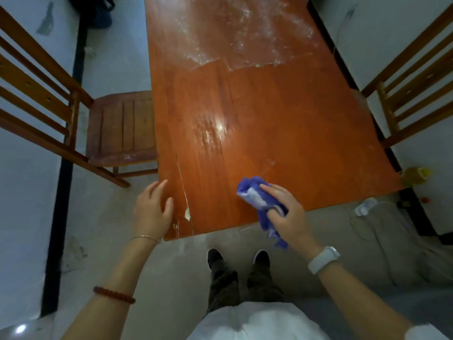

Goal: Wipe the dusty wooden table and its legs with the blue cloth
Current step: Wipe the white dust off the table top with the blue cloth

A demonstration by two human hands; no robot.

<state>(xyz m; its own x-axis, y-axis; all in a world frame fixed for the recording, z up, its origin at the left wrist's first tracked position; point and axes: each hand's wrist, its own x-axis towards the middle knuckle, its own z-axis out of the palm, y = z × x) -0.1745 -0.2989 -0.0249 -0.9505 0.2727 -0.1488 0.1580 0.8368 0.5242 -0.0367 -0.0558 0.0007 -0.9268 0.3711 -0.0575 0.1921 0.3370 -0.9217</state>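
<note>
The reddish wooden table (282, 114) stretches away from me. White dust (245, 30) covers its far half, while the near half looks mostly bare wood. My right hand (286, 212) grips the bunched blue cloth (255, 195) and holds it on the tabletop near the front edge. A tail of the cloth hangs past that edge. My left hand (152, 209) rests on the table's near left corner with its fingers straight. The table legs are hidden under the top.
A wooden chair (117, 128) stands tucked at the table's left side, another chair (411, 89) at the right. A white power strip (365, 206) with cables and a yellow object (416, 175) lie on the floor at right. My feet (237, 258) stand just before the table.
</note>
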